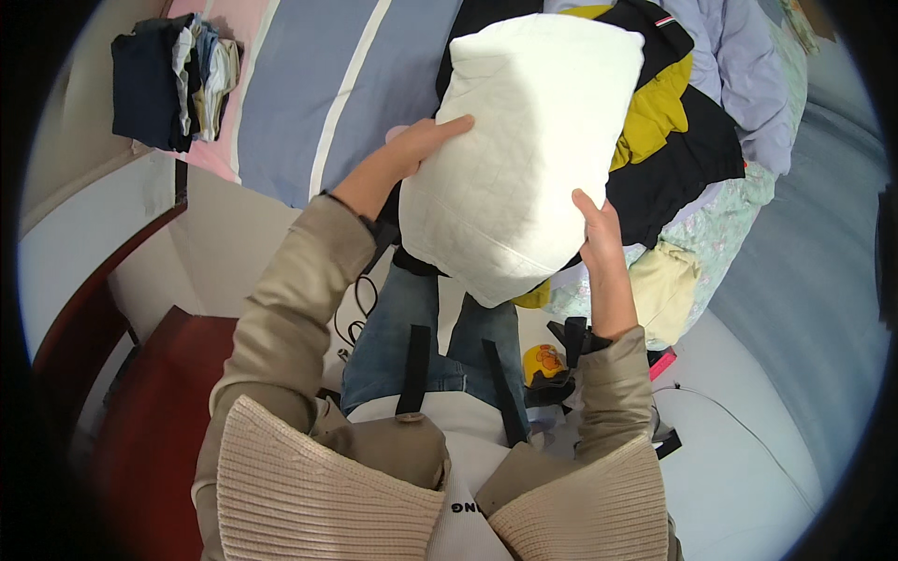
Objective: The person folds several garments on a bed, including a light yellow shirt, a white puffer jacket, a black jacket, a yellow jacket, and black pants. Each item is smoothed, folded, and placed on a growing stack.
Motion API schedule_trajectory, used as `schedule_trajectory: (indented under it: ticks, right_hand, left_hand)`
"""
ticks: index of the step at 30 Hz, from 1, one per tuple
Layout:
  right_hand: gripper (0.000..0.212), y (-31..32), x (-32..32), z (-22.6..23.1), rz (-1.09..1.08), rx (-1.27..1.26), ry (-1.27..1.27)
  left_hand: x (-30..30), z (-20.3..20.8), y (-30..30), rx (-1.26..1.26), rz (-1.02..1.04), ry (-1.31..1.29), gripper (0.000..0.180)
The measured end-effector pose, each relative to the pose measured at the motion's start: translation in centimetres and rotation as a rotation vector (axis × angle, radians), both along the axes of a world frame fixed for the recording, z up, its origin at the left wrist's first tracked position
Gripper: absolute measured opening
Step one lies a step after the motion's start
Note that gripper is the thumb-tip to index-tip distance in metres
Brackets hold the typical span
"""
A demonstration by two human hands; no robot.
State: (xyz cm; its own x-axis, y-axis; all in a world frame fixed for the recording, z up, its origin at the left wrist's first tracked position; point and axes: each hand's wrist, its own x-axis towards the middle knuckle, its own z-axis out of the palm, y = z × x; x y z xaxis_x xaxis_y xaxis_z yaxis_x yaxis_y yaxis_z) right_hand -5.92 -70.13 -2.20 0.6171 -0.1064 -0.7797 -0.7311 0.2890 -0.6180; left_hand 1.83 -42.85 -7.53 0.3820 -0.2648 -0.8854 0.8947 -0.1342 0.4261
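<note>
A folded white garment [528,140], thick and roughly rectangular, is held up in front of me with both hands. My left hand [423,148] grips its left edge, the thumb lying on top and the other fingers mostly hidden underneath. On the lower right edge my right hand [601,232] is closed the same way, with its thumb pressed on the upper face. What kind of garment it is I cannot tell. Black clothing [697,145] and a mustard-yellow garment [659,117] lie loosely on the bed behind and to the right of it.
A stack of folded clothes [154,84] sits at the bed's far left, on the blue, white and pink striped sheet [309,93]. Lilac clothing [753,89] and a cream garment [666,290] lie at right. Black cables [360,313] and a thin cord [739,421] are on the floor.
</note>
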Motion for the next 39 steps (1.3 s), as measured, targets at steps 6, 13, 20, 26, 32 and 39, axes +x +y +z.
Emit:
schedule_trajectory:
  ticks: [6,13,20,26,32,39]
  right_hand:
    - [0.036,-1.4,4.9,9.6,0.000,-0.062,-0.164]
    - [0.036,-3.1,4.0,21.3,-0.036,-0.218,-0.536]
    - [0.029,-4.7,-6.2,11.0,0.082,-0.283,-0.150]
    - [0.040,-4.3,-14.0,-2.1,0.367,-0.302,0.116]
    - [0.066,-5.5,-10.7,-4.0,0.217,-0.183,-0.070]
    - [0.098,-4.4,-5.8,-5.6,0.224,-0.455,0.264]
  left_hand:
    - [3.6,11.3,-0.5,-0.150,0.153,-0.353,0.068]
    - [4.6,24.4,-1.5,0.050,0.086,-0.859,0.057]
    - [-2.6,14.7,-1.7,0.242,-0.216,-0.469,0.059]
    - [-10.7,1.1,-2.7,0.421,-0.710,-0.304,0.074]
    - [-11.9,-0.8,-1.0,0.430,-0.650,-0.343,0.068]
    - [-12.0,-1.0,-0.9,0.370,-0.580,-0.281,0.054]
